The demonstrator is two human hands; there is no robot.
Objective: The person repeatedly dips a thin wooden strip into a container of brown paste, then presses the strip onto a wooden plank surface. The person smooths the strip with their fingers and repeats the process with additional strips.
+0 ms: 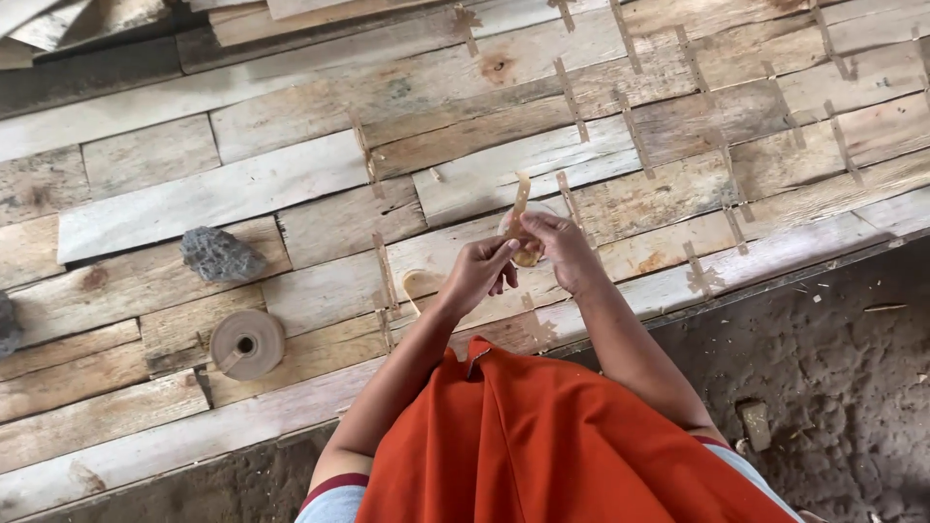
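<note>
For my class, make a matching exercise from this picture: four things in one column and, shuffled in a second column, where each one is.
Things
1. Round brown roll of paper tape
2. Rough grey stone
3. Thin tan strip of tape
4. Orange cloth

Places
A. Sticking up from the hands, left hand and right hand
B. Lying flat on the wooden boards, left of the arms
C. Over the person's lap, at the bottom
D. On the boards, above the roll

Pairs: 1-B, 2-D, 3-A, 4-C

Between the fingers (504,254) is a pale tan paper tape strip (521,199); below them orange-red cloth (562,436); left, a grey rough stone (221,255).
</note>
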